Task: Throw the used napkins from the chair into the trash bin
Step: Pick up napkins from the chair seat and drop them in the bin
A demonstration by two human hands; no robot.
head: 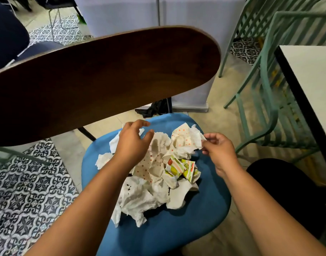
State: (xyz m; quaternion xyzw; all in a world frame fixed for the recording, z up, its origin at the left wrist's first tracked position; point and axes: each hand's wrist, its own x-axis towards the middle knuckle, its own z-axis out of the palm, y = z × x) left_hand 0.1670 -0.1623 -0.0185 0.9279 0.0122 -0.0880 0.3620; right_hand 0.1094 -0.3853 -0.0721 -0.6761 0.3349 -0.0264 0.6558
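blue upholstery covered the chair seat (158,235), and the used napkins (154,172) lay heaped on its middle and far half, white, orange-dotted and one with a lemon print. the pile stopped short of the seat's near edge, where a broad band of bare blue showed; on the left it came close to the seat's rim, and on the right it reached nearly to the rim by the right hand.

the left hand (133,143) hovered over the far left of the heap with fingers loosely spread and curved, holding nothing; whether it touched the paper below could not be told. the right hand (218,146) pinched the right edge of a dotted napkin (186,139) between thumb and fingertips at the far right of the pile.

the dark wooden backrest (103,78) hung across the far side, above and beyond the seat, with a gap under it. to the right, a green metal chair (265,111) stood near the seat, and a white table (310,80) with a black edge lay beyond it. a black round shape (288,196) sat low on the right, just beside the right forearm; what it was could not be told. patterned tile floor (29,191) lay open to the left.
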